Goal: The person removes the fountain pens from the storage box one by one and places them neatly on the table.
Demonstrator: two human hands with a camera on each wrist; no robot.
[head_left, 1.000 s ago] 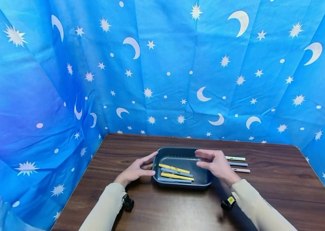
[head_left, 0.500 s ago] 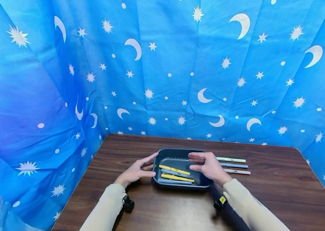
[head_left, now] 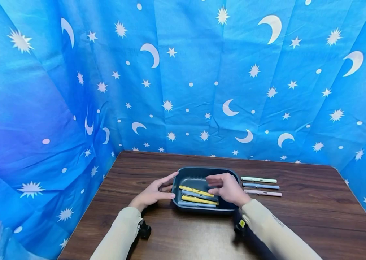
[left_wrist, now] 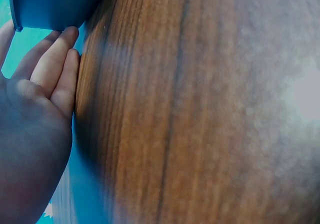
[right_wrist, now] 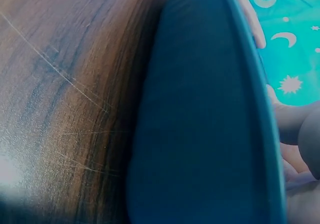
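A dark rectangular tray (head_left: 207, 167) stands on the wooden table. In its left part lie two yellow pens (head_left: 191, 188) and two grey-blue pens (head_left: 193, 204), roughly side by side. My left hand (head_left: 152, 191) rests against the tray's left end, thumb near the front corner and index finger near the back one. In the left wrist view its fingers (left_wrist: 55, 64) lie fairly straight against the tray's outer wall. My right hand (head_left: 230, 188) is over the tray's right half, fingers loosely bent, thumb tip at the pens' right ends, holding nothing visible. The tray wall (right_wrist: 210, 114) hides much of it in the right wrist view.
Right of the tray, a pale green pen (head_left: 259, 179), a blue pen (head_left: 262, 186) and a pale pink pen (head_left: 264, 193) lie in a row. A blue curtain (head_left: 202, 65) with stars and moons hangs behind the table (head_left: 316, 202).
My right hand has moved left and slightly down over the tray, from its right rim to the pens' ends, uncovering the three pens on the table. My left hand has stayed put.
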